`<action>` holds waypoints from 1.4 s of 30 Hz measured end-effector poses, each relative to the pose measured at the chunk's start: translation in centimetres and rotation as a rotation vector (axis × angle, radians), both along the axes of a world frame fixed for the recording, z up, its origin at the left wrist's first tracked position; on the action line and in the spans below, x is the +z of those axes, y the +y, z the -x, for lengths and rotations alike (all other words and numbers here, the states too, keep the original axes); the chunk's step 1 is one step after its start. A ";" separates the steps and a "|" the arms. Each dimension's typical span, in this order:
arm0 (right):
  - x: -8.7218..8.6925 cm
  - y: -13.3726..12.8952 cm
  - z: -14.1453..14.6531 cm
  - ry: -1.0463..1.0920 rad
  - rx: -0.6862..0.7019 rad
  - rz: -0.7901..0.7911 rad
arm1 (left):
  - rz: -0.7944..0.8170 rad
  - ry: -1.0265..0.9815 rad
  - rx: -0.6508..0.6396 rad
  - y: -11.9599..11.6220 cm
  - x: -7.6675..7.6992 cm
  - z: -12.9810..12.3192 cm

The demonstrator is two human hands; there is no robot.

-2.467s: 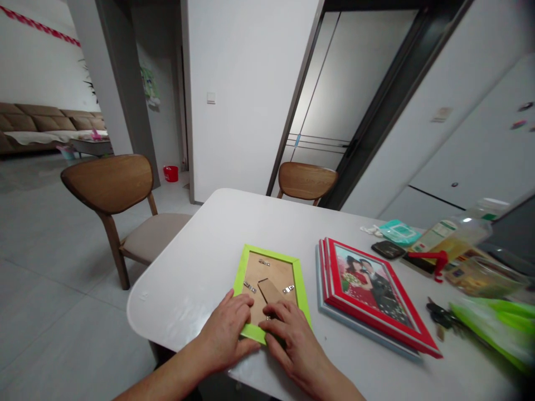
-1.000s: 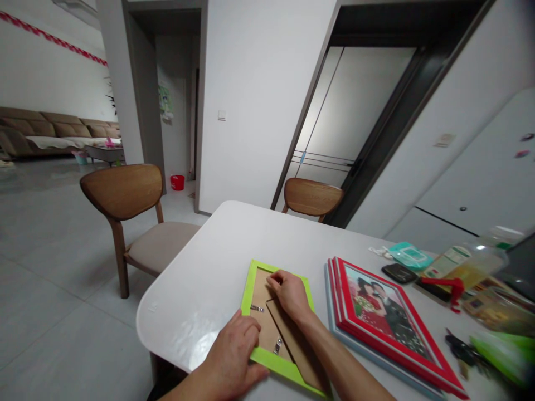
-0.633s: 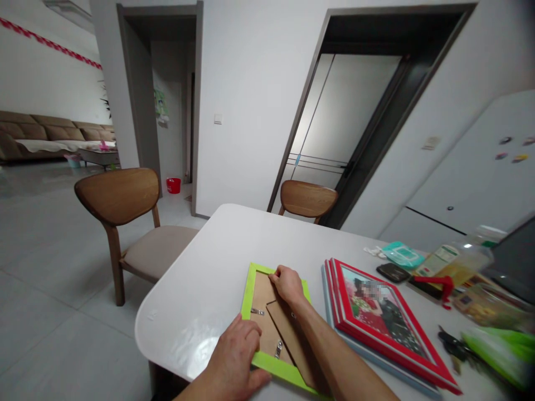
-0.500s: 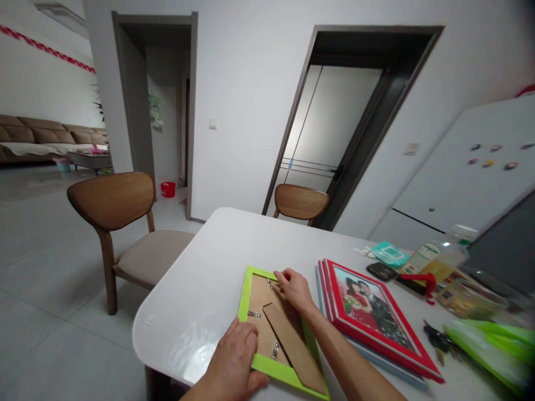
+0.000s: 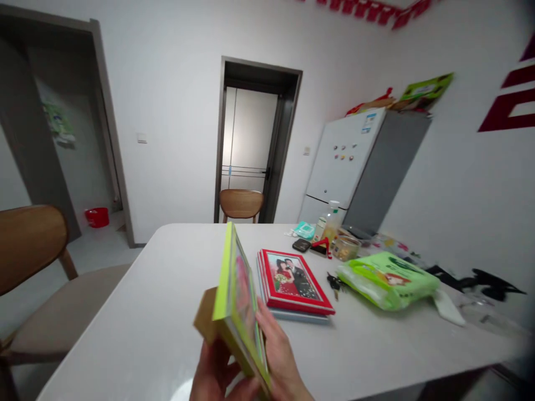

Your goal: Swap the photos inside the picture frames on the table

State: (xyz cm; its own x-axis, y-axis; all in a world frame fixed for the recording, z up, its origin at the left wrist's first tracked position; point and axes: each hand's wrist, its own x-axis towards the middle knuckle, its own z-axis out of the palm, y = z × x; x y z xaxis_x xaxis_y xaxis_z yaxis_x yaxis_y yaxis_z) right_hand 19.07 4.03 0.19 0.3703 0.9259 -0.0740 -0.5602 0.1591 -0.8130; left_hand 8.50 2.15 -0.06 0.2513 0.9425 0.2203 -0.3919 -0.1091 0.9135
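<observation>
A green picture frame (image 5: 228, 267) is held up on edge over the table, its picture side turned to the right. Behind it, the brown stand flap (image 5: 205, 316) sticks out to the left. My left hand (image 5: 213, 373) grips the frame's lower back, fingers partly hidden in shadow under the flap. My right hand (image 5: 279, 356) is closed on the front lower side, its fingertips against the edge. Just right of it lies a stack of frames, with a red picture frame (image 5: 298, 303) on top showing a couple's photo.
The white table (image 5: 167, 289) also carries keys (image 5: 334, 283), a green plastic pack (image 5: 393, 281), a black wallet-like item (image 5: 301, 245), a clear tub (image 5: 346, 248), a bottle (image 5: 331, 223) and a teal wipes pack (image 5: 305, 229). Wooden chairs (image 5: 33, 245) stand left and beyond.
The green frame has been lifted from lying face down and tipped upright, its picture now partly visible. Both hands have shifted their grip to its lower part. My view has swung right.
</observation>
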 end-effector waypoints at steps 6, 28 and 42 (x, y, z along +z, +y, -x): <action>4.7 0.3 -12.7 -0.413 -0.042 0.183 | 0.122 -0.024 -0.199 4.3 4.1 -2.9; -3.4 3.1 -23.9 -0.842 0.028 0.417 | -0.238 0.553 -0.032 8.7 -4.4 -12.4; -3.2 6.1 -14.0 -0.856 0.157 0.304 | -0.354 0.656 0.259 11.1 -6.1 -2.8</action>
